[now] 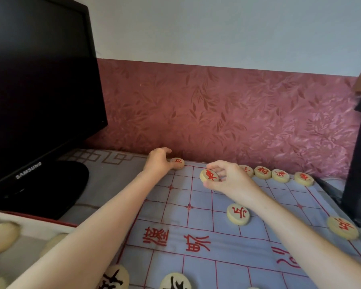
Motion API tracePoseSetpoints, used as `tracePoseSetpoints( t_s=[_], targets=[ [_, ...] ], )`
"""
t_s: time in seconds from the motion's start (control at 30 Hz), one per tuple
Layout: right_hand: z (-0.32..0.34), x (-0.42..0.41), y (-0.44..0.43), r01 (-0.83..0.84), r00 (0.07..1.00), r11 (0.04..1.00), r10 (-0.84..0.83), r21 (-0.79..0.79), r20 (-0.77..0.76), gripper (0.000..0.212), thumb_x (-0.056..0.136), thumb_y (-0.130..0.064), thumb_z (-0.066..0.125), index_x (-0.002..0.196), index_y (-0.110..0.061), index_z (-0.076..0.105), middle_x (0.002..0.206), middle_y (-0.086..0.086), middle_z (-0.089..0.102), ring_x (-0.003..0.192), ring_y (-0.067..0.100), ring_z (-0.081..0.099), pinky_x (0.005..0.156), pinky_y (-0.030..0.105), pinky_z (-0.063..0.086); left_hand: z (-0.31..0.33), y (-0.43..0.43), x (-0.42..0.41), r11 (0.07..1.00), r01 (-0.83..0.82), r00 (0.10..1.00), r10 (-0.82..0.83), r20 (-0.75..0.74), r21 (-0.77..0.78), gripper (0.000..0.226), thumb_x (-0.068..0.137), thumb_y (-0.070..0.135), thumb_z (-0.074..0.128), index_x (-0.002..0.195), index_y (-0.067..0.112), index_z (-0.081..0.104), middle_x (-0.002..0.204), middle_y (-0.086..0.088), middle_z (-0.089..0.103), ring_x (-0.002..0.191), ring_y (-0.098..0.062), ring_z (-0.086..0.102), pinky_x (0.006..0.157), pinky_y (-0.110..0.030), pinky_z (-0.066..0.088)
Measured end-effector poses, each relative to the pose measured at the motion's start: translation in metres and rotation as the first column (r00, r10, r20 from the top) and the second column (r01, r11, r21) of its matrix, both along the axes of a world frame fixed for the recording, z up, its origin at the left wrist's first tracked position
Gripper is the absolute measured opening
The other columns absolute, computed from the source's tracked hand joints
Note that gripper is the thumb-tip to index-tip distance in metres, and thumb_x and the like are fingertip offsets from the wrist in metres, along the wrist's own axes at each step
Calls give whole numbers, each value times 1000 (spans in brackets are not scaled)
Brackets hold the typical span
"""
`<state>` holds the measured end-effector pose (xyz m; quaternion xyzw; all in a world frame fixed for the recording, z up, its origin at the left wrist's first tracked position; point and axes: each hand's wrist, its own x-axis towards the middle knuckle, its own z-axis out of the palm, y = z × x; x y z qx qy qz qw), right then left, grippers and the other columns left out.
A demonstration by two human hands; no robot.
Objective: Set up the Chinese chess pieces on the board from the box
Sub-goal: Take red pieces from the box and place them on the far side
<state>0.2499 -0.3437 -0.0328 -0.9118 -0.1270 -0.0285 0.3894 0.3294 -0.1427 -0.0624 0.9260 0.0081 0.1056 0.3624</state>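
- The board (175,207) is a pale blue cloth with red lines, spread flat. Its long axis goes from the person away to the wall, and the big red characters of its middle band stand upside down for the wearer.
- The left hand (157,161) reaches to the far left corner of the board. Its fingers are bent down to the left edge of a red corner piece (178,163), which lies flat with its face up, and the thumb is lifted above. If the fingers pinch this piece or only touch it, I cannot tell.
- The right hand (229,179) pinches a red held piece (209,175) between thumb and fingers, at the back row, to the right of the corner piece and apart from it. This disc is tilted — its printed face points toward the camera and a little to the left.
- Four back-row pieces (262,172) lie flat in a line to the right of the right hand. The nearest one is partly hidden behind the hand.
- A red soldier piece (238,214) lies flat just beside the right wrist, and another red piece (342,227) lies at the right border.
- Two black-lettered pieces (175,281) lie at the lower edge of the view.
- The box (29,223) is at the lower left, partly under the left forearm, with pale pieces inside — they are blurred.
- A black monitor (40,80) stands at the left.
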Motion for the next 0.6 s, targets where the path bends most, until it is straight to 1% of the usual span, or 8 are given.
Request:
tracePoseSetpoints(
  t_s=[0.1, 0.23, 0.27, 0.33, 0.4, 0.47, 0.6],
  targets=[
    [-1, 16, 18, -3, 1000, 1000, 4, -20, 11, 47, 76, -23, 75, 119, -18, 58, 112, -3, 62, 102, 10, 58, 88, 23, 46, 15, 18, -5, 1000, -7, 1000, 7, 24, 6, 48, 75, 22, 75, 118, 9, 60, 123, -8, 61, 113, -20, 56, 96, -27, 42],
    [1, 48, 57, -36, 999, 996, 39, -87, 33, 48, 78, -23, 70, 123, -13, 57, 122, 4, 62, 109, 17, 58, 95, 26, 45, 35, 47, -22, 999, 1, 1000, -2, 29, 38, 32, 80, 16, 70, 112, 12, 64, 113, -6, 66, 104, -18, 60, 96, -28, 45],
    [1, 56, 68, -43, 998, 994, 46, -97, 33, 47, 79, -24, 68, 123, -13, 58, 122, 6, 62, 109, 18, 59, 96, 26, 45, 37, 55, -27, 999, 2, 1000, -3, 21, 49, 30, 80, 15, 70, 109, 13, 66, 111, -5, 67, 102, -17, 60, 95, -28, 45],
    [1, 67, 89, -33, 998, 994, 38, -106, 50, 43, 81, -30, 63, 121, -14, 59, 118, 9, 63, 111, 23, 58, 97, 32, 46, 38, 67, -40, 998, 8, 1000, -9, 8, 64, 25, 80, 14, 69, 105, 15, 68, 108, -4, 68, 98, -14, 61, 92, -25, 45],
    [0, 77, 106, -17, 996, 985, 32, -169, 85, 41, 84, -34, 58, 121, -16, 59, 117, 13, 62, 117, 28, 51, 99, 35, 42, 39, 78, -55, 997, 15, 1000, -16, 15, 71, 24, 80, 15, 69, 104, 16, 68, 108, -2, 68, 99, -12, 60, 91, -22, 44],
    [-2, 81, 119, -3, 994, 967, 31, -256, 102, 40, 87, -34, 54, 123, -16, 58, 118, 18, 57, 120, 33, 43, 101, 34, 35, 40, 88, -70, 996, 25, 999, -27, 30, 81, 23, 81, 17, 68, 104, 20, 69, 110, 0, 66, 102, -10, 59, 93, -22, 43],
    [-9, 86, 128, 26, 997, 938, 2, -346, 81, 39, 88, -34, 53, 122, -16, 58, 119, 22, 49, 119, 37, 38, 99, 33, 32, 43, 99, -95, 995, 39, 998, -43, 38, 87, 20, 82, 21, 67, 102, 27, 68, 112, 3, 64, 106, -8, 57, 97, -27, 44]
  ],
)
